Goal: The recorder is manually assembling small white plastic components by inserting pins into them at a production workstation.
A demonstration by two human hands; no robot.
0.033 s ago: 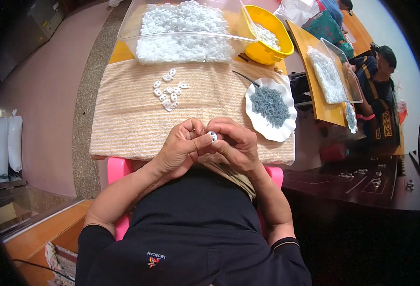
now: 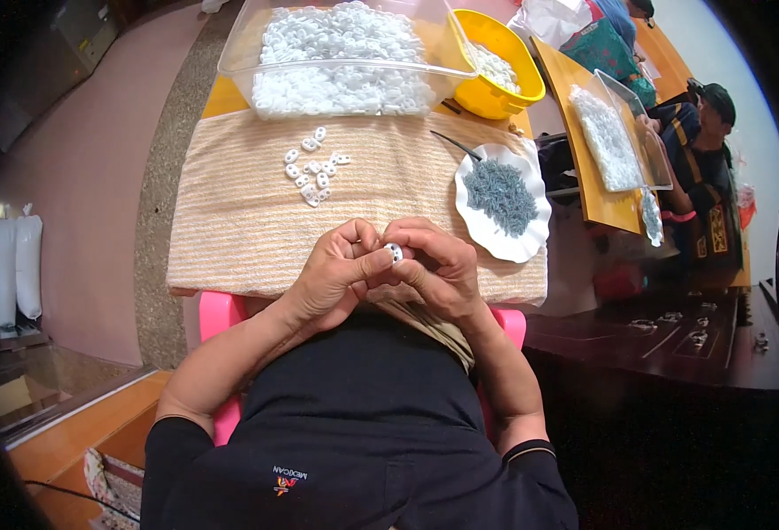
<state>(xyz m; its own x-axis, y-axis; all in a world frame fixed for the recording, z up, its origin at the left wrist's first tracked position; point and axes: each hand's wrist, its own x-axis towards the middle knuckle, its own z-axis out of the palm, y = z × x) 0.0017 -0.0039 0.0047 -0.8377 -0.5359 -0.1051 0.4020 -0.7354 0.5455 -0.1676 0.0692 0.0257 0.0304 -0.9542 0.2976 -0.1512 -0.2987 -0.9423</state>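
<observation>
Between my two hands, near the front edge of the cloth, is a small white oval plastic piece [image 2: 395, 253] with dark holes in its face. My left hand [image 2: 341, 269] pinches it between thumb and fingers from one side. From the other side my right hand [image 2: 438, 269] closes on it, thumb and fingertips pressed together. Several similar white pieces [image 2: 311, 166] lie loose on the striped towel [image 2: 230, 194] beyond my left hand. To the right stands a white scalloped plate [image 2: 520, 250] heaped with small blue-grey slender parts [image 2: 501, 196]. A thin dark tool [image 2: 454, 144] rests on its rim.
A clear plastic bin [image 2: 336, 88] full of white pieces is at the back, beside a yellow basin [image 2: 531, 75] with more. At right a person [image 2: 699, 159] sits by another table [image 2: 597, 208] with a clear bin. White sacks [image 2: 5, 269] stand at far left.
</observation>
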